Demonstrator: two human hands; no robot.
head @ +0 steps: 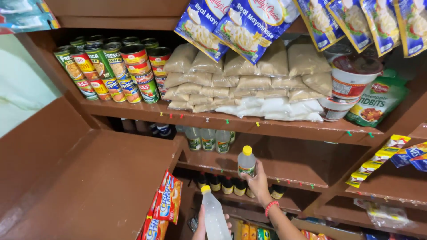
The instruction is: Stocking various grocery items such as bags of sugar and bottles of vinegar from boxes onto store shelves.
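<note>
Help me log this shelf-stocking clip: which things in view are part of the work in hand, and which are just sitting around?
In hand:
- right hand grips a yellow-capped clear bottle at the middle shelf
- left hand holds a second clear bottle

Just sitting:
- stacked cans
- bagged sugar
- hanging blue pouches
- dark sauce bottles

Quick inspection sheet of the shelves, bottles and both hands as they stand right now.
Surface: brown wooden shelves, stocked.
Job's things: upright bottle, yellow cap; tilted bottle, clear liquid.
Clutter: cans, sugar bags, hanging sachets, cup noodles, dark bottles, cracker packs.
Grippers: right hand grips upright bottle; left hand holds tilted bottle.
Cables: nothing seen.
Surroundings: brown counter at left.
</note>
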